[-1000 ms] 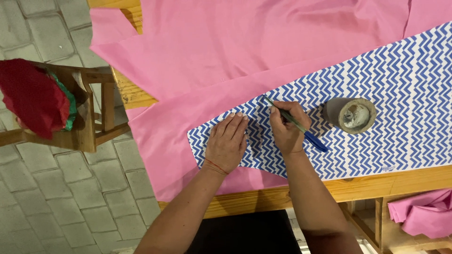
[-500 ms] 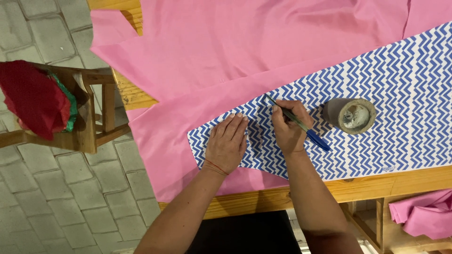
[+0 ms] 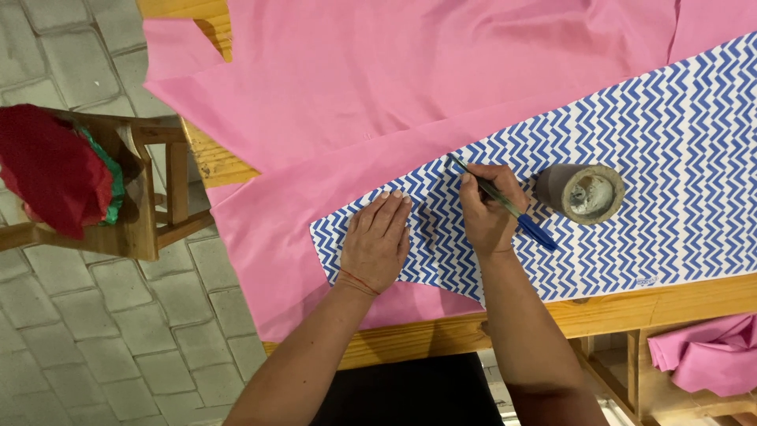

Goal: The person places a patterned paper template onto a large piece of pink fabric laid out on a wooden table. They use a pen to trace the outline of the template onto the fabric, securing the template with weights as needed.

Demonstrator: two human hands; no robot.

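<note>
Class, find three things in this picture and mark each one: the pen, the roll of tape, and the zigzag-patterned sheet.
pen [image 3: 505,201], head view, on the middle of its barrel, above the right hand's knuckles.
roll of tape [image 3: 582,194], head view, on its top face.
zigzag-patterned sheet [image 3: 678,158], head view, on a bare stretch right of the tape.

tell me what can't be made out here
- Pen tip, head view: too small, and right hand covers part of the barrel; any mark is lost in the zigzags.
- Patterned piece: cut off by the right edge.
- Pink cloth: runs past the top edge.
- Cup: grey inside, contents unclear.
- Piece under left hand: covered by the palm.
- Red bundle on the chair: cut by the left edge.
</note>
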